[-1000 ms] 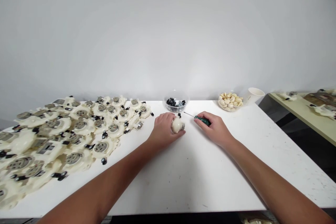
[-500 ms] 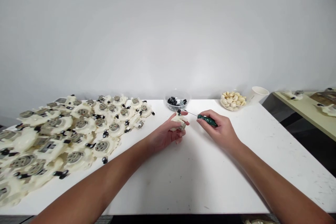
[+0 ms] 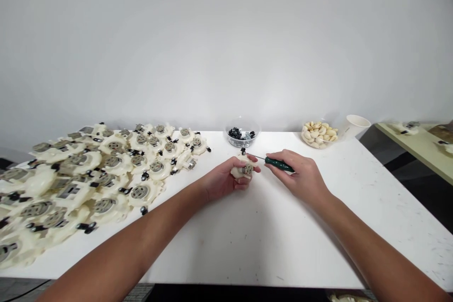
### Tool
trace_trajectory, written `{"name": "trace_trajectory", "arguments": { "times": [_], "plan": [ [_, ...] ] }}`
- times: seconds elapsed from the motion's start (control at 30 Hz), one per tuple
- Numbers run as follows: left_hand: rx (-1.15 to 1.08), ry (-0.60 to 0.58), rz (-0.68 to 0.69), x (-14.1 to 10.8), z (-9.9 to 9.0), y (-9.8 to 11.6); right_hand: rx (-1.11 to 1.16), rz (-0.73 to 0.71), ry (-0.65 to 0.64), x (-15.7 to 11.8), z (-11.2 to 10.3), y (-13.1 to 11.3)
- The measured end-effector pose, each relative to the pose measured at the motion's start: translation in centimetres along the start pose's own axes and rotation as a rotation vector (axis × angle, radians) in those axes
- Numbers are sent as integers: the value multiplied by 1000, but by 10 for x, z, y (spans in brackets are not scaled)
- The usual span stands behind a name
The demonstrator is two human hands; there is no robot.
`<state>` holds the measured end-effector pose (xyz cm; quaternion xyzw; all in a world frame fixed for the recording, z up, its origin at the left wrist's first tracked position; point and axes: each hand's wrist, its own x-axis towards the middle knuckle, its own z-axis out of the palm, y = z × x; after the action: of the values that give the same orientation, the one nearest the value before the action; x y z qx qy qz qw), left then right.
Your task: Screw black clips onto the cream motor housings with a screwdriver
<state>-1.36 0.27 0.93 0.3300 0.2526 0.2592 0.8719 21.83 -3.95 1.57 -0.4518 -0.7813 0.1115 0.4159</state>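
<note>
Near the middle of the table, my left hand [image 3: 223, 180] grips a cream plastic part [image 3: 244, 168] with a grey round insert facing me and a small black piece on its top. My right hand [image 3: 300, 172] is wrapped round the green handle of a screwdriver [image 3: 279, 164]. The thin metal shaft points left, and its tip is at the fingers of my left hand beside the upper part of the cream piece. Whether the tip touches the piece cannot be made out.
Many similar cream assemblies [image 3: 113, 160] cover the table's left side. Behind my hands stands a clear bowl [image 3: 241, 139] of small black and metal pieces. A clear bowl of cream pieces [image 3: 319, 135] and a white cup [image 3: 355, 127] stand back right. A second table [image 3: 421, 148] is at the right.
The cream part has turned in my left hand, so its round grey face shows more. The screwdriver has swung nearer to level, its tip closer to the part. The whole view has shifted slightly.
</note>
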Motion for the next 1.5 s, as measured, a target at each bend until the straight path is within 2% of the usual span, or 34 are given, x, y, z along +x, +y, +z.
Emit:
{"name": "trace_trajectory", "arguments": {
  "times": [0.27, 0.63, 0.8, 0.97, 1.17, 1.37, 1.5],
  "plan": [
    [124, 29, -1, 0, 3, -1, -108, -77, -23, 1, -6, -2],
    [20, 47, -91, 0, 0, 2, -176, -131, -50, 1, -9, 2],
    [26, 45, -142, -2, 5, 7, -309, -165, -73, 2, -15, 1],
    [163, 75, -224, -6, 6, 14, -374, -207, -107, 4, -19, -3],
    [322, 82, -240, -10, 3, 17, -333, -208, -159, 1, -12, -9],
    [482, 142, -196, -9, -3, 19, -255, -139, -168, -3, -7, -8],
    [692, 202, -92, -9, 9, 11, -3, 97, -148, -6, 7, -14]
  ]
}}
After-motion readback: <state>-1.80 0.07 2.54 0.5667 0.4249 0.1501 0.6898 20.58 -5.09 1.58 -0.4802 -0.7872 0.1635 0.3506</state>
